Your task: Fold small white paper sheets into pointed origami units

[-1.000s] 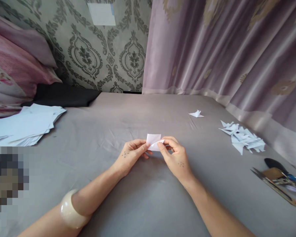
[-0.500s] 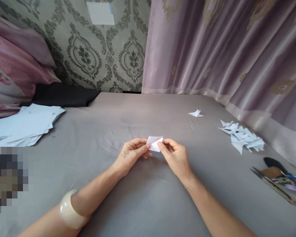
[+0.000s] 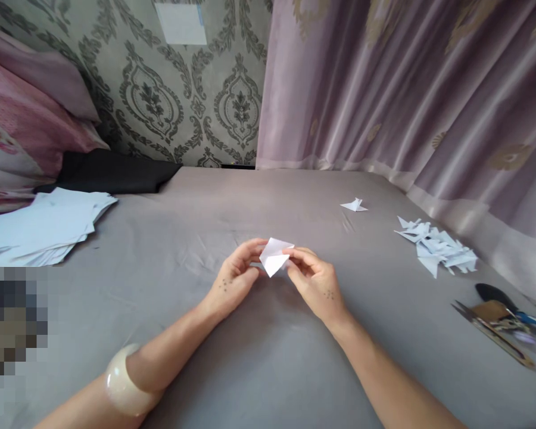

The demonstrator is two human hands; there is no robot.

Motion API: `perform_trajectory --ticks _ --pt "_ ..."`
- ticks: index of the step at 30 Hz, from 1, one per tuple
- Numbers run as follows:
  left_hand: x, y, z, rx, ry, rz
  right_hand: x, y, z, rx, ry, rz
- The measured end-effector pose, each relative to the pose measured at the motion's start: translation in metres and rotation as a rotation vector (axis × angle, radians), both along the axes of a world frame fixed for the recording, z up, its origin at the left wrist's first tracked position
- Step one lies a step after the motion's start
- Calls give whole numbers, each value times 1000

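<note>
A small folded piece of white paper (image 3: 274,260) is held up between my two hands, just above the grey cloth surface (image 3: 259,339). My left hand (image 3: 239,273) grips its left side, fingers behind and thumb at the lower edge. On the right side, my right hand (image 3: 315,280) pinches the paper with thumb and fingertips. A crease runs across the paper, and its lower half looks brighter. A pale bangle (image 3: 129,381) circles my left forearm.
Far right of centre lies one folded paper bird (image 3: 354,205). Beyond it is a heap of folded paper pieces (image 3: 444,247). Scissors (image 3: 495,336) and other tools lie near the right edge. A stack of white paper (image 3: 40,226) sits at left, beside black cloth (image 3: 116,171).
The folded paper has been turned, so its outline now stands as a diamond with a corner pointing down. My left thumb has moved off its front face, and my right fingers have shifted their hold.
</note>
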State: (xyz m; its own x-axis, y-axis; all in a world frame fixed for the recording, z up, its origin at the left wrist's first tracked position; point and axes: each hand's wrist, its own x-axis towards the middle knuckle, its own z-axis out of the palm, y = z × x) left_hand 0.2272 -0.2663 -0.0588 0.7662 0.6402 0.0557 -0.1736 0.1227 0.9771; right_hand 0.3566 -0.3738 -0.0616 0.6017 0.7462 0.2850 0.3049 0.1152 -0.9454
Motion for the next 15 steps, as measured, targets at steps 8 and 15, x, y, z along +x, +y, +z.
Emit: perform_trajectory --ticks 8,15 --pt "-3 -3 -3 501 152 34 0 0 -1 -105 18 10" --pt "-2 -1 11 258 191 202 -4 -3 0 -189 -64 4"
